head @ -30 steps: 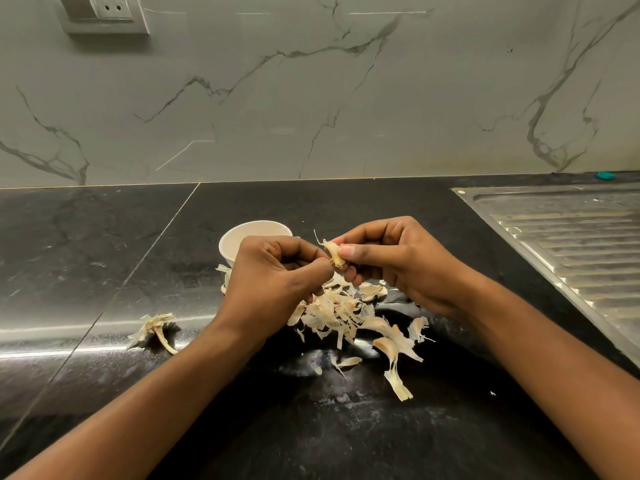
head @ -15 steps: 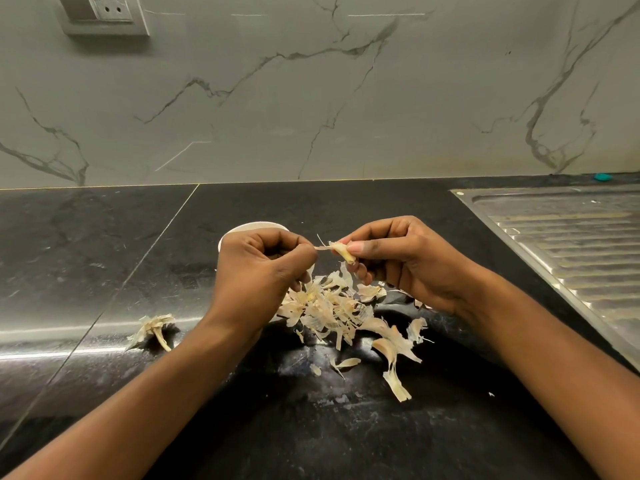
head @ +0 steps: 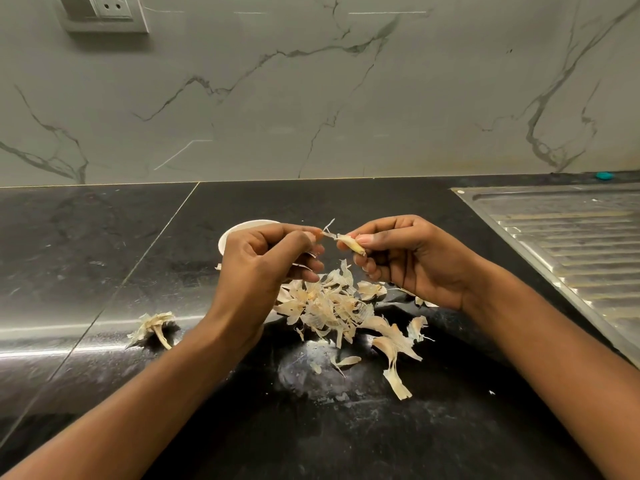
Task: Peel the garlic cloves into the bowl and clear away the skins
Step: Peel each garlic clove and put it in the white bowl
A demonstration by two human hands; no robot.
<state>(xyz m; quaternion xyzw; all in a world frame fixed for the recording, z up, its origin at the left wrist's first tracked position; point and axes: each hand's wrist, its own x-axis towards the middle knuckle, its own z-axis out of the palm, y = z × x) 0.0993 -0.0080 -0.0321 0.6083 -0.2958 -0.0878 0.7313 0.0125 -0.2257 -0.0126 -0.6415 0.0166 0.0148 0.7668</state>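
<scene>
My right hand [head: 412, 258] pinches a small pale garlic clove [head: 350, 242] between thumb and fingers, above the counter. My left hand [head: 266, 268] pinches a thin strip of skin [head: 329, 230] that still hangs from the clove's tip. A white bowl [head: 239, 232] stands behind my left hand, mostly hidden by it; its inside cannot be seen. Below both hands lies a pile of garlic skins [head: 332, 306] on the black counter [head: 346, 427].
A garlic stem with dry husk [head: 152, 327] lies alone at the left. Loose skins [head: 394, 372] trail to the right of the pile. A steel sink drainboard [head: 571, 244] fills the right side. The marble wall carries a socket [head: 107, 12]; a small teal object [head: 604, 175] sits by it.
My left hand has drawn left and slightly up, away from my right hand, pulling a strip of skin off the clove. The clove stays in my right hand.
</scene>
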